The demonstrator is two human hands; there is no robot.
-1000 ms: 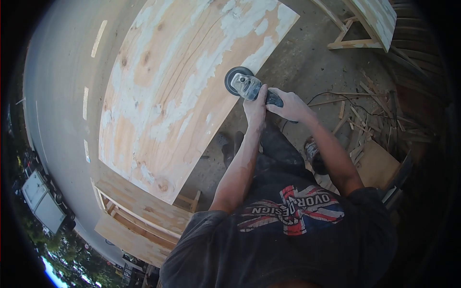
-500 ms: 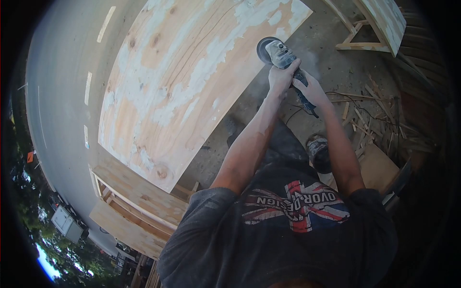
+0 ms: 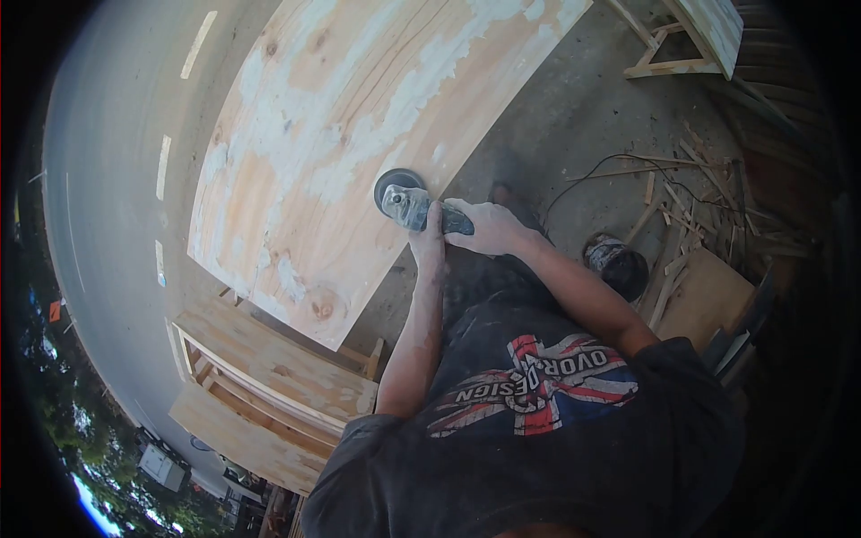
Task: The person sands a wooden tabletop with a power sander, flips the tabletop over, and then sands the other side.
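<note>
Now, left hand [image 3: 432, 238] and right hand [image 3: 491, 229] on grinder [image 3: 408, 204] at plywood [image 3: 359, 117] edge.

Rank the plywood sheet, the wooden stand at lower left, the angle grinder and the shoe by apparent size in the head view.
1. plywood sheet, by far the largest.
2. wooden stand.
3. angle grinder and shoe: these look about alike. The grinder is partly hidden in the grip, so I won't rank them.
</note>
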